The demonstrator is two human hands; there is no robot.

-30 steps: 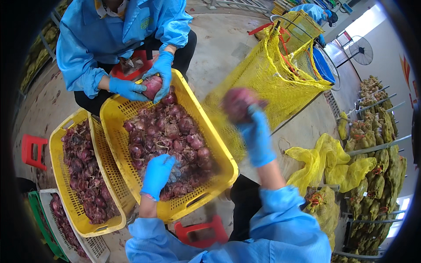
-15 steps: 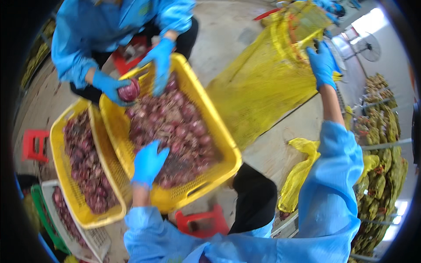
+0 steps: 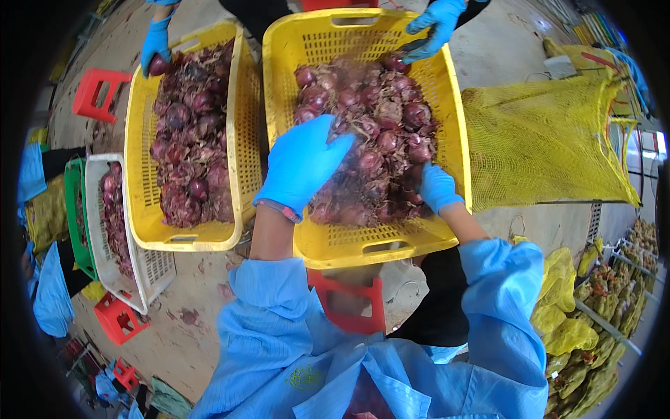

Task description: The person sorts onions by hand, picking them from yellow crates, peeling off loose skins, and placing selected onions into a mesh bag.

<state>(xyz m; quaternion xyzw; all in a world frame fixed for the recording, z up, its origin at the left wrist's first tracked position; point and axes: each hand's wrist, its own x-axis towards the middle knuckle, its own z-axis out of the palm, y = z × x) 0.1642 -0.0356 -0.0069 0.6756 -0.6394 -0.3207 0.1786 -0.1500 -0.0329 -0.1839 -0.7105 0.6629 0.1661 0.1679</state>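
Note:
My left hand (image 3: 301, 164), in a blue glove, hovers over the near left of a yellow plastic crate (image 3: 457, 146) of red onions (image 3: 370, 160). Its thumb stands apart from the fingers, and I see nothing held in it. At the crate's right side my right hand (image 3: 438, 188), also gloved in blue, has its fingers bent round an onion among the others, the fingertips partly hidden. Loose dry skins lie between the onions. Opposite me, a co-worker's gloved hand (image 3: 438, 28) touches an onion at the far right corner; their other hand (image 3: 155, 45) holds an onion (image 3: 159, 65).
A second yellow crate (image 3: 132, 174) of onions stands at left, beside a white crate (image 3: 143, 297) and a green one (image 3: 85, 251). Red stools (image 3: 100, 96) stand about, one (image 3: 352, 307) below my crate. Yellow mesh (image 3: 544, 146) spreads at right; filled net bags (image 3: 593, 349) are stacked beyond.
My right hand has come from the yellow mesh at upper right down into the onions. The view has turned. The co-worker's hands have spread apart, one now over the left crate.

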